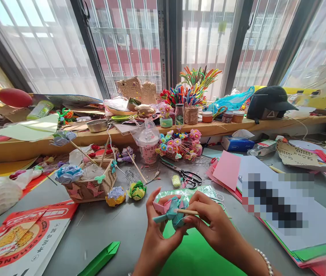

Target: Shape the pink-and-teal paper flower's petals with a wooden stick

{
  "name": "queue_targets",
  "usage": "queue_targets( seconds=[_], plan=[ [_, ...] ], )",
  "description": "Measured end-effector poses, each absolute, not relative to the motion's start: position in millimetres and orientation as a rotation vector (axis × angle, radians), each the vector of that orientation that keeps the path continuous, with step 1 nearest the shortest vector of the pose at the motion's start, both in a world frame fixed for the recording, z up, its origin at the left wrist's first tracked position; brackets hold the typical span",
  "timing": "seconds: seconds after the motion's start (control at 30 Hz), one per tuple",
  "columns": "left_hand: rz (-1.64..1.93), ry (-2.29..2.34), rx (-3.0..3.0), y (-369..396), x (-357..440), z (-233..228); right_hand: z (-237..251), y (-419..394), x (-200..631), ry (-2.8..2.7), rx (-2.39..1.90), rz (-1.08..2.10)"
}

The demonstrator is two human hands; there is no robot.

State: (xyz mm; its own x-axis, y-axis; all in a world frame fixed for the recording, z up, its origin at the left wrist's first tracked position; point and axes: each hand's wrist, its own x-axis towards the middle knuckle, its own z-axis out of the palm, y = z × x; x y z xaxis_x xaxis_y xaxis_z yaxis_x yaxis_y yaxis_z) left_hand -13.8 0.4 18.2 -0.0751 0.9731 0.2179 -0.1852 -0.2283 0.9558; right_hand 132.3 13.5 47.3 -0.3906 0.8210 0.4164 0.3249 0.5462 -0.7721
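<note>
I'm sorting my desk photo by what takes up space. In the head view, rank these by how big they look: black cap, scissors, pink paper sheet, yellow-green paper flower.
Largest to smallest, as they look:
1. black cap, though it sits farthest back
2. pink paper sheet
3. scissors; long but thin, so close to the sheet
4. yellow-green paper flower

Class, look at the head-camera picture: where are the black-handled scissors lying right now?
The scissors lie on the grey table at centre, just beyond both hands, in front of the basket of small paper flowers and left of the pink paper sheet.
</note>
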Motion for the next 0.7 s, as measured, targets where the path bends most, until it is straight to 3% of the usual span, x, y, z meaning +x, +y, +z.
queue_targets(
  seconds=[0.7],
  plan=[
    [1.525,1.04,1.14,-3.9,-6.8,27.5,31.5,4.1,121.2,-1.853,-0.973,0.4]
  ],
)
